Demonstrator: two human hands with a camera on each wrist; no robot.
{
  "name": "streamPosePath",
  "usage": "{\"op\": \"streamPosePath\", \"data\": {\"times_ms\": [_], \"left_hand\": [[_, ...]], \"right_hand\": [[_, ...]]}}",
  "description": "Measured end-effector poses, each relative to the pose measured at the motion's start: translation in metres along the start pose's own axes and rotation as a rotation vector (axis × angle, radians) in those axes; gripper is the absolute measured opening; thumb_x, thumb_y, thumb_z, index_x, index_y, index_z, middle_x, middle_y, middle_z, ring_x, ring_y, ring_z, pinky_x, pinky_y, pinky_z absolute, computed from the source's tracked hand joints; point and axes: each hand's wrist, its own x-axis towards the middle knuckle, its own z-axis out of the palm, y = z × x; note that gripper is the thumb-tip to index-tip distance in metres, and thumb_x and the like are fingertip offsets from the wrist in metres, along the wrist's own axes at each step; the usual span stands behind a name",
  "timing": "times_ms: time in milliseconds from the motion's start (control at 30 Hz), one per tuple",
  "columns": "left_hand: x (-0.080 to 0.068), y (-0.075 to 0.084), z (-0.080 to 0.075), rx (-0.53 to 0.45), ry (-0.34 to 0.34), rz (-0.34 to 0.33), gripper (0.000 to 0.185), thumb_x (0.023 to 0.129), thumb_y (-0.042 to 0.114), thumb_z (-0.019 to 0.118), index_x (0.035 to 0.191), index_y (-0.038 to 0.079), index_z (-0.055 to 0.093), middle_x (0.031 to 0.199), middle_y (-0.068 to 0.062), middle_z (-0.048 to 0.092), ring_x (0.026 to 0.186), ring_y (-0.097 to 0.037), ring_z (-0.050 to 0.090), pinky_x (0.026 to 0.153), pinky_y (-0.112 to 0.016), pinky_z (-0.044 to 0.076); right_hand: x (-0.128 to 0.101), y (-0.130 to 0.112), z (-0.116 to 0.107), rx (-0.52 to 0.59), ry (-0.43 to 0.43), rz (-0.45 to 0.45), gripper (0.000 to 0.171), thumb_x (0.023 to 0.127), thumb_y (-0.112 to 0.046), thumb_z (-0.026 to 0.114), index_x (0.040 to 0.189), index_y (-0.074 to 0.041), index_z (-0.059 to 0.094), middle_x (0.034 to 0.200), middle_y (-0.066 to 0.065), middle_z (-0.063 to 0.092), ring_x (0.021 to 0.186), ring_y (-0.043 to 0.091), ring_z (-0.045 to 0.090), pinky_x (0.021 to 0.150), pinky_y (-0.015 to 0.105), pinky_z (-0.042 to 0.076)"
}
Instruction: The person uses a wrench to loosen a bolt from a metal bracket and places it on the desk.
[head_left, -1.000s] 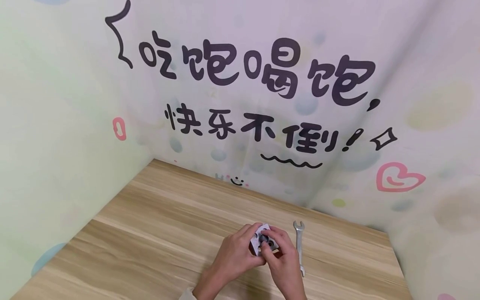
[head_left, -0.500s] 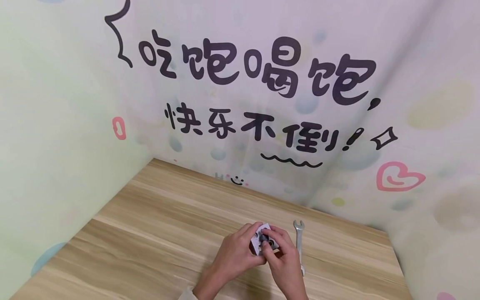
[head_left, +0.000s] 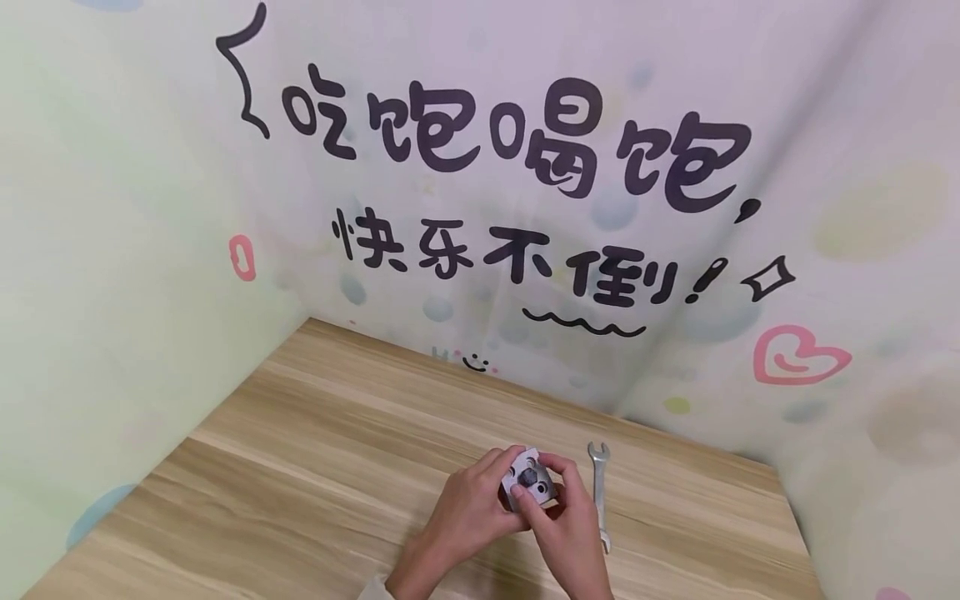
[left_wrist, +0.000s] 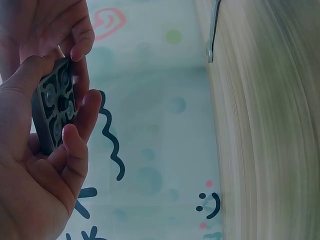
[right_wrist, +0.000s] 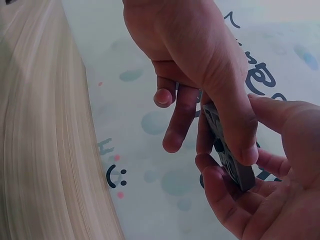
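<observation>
A small grey square block (head_left: 529, 480) with round holes and a dark round part in its middle is held above the wooden table (head_left: 315, 467). My left hand (head_left: 501, 492) grips its left side, thumb and fingers curled round the edges. My right hand (head_left: 542, 483) pinches its right side between thumb and forefinger. In the left wrist view the block (left_wrist: 54, 107) stands on edge in my left hand (left_wrist: 70, 130), with fingertips of the right hand (left_wrist: 75, 47) on its top corner. In the right wrist view the right hand (right_wrist: 220, 135) clasps the block (right_wrist: 229, 155) against the left hand (right_wrist: 270, 195).
A silver open-ended wrench (head_left: 598, 493) lies flat on the table just right of my hands; its end also shows in the left wrist view as the wrench (left_wrist: 214, 30). Printed backdrop walls (head_left: 525, 208) close the table at the back, left and right.
My right fingers have slid off the block's face to its edges, so the dark middle part now shows. The hands, block and wrench stay in place.
</observation>
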Motion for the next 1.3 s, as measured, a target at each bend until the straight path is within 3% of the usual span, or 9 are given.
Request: {"op": "streamPosePath", "data": {"times_ms": [233, 400, 733, 1300], "left_hand": [[-0.0012, 0.0014, 0.0010, 0.012, 0.020, 0.018, 0.068, 0.067, 0.033, 0.087, 0.126, 0.012, 0.061, 0.102, 0.002, 0.066, 0.077, -0.006, 0.060, 0.064, -0.018, 0.049], [-0.0012, 0.0015, 0.0024, 0.035, 0.024, 0.026, 0.070, 0.065, 0.035, 0.087, 0.126, 0.013, 0.061, 0.102, 0.003, 0.066, 0.077, -0.006, 0.061, 0.064, -0.018, 0.049], [-0.0011, 0.0009, 0.0024, 0.038, 0.013, 0.018, 0.070, 0.065, 0.034, 0.087, 0.127, 0.012, 0.062, 0.106, 0.002, 0.067, 0.079, -0.007, 0.062, 0.066, -0.020, 0.050], [-0.0014, -0.0004, 0.0008, 0.020, 0.014, 0.013, 0.070, 0.064, 0.031, 0.087, 0.126, 0.012, 0.061, 0.104, 0.003, 0.067, 0.076, -0.006, 0.061, 0.063, -0.017, 0.047]], "right_hand": [[-0.0011, -0.0025, 0.0033, 0.046, 0.032, 0.029, 0.033, 0.084, -0.014, 0.079, 0.100, -0.007, 0.051, 0.128, 0.012, 0.063, 0.078, 0.010, 0.064, 0.060, 0.025, 0.053], [-0.0005, -0.0024, 0.0058, 0.031, 0.079, 0.028, 0.029, 0.084, -0.014, 0.078, 0.096, -0.007, 0.053, 0.126, 0.013, 0.064, 0.079, 0.008, 0.064, 0.061, 0.024, 0.053], [0.0003, -0.0033, 0.0073, 0.014, 0.115, 0.021, 0.025, 0.085, -0.011, 0.077, 0.093, -0.007, 0.054, 0.122, 0.012, 0.067, 0.079, 0.007, 0.065, 0.061, 0.024, 0.053], [0.0000, -0.0025, 0.0068, 0.001, 0.095, -0.045, 0.022, 0.085, -0.009, 0.076, 0.101, -0.010, 0.061, 0.117, 0.010, 0.068, 0.074, 0.005, 0.063, 0.057, 0.024, 0.052]]}}
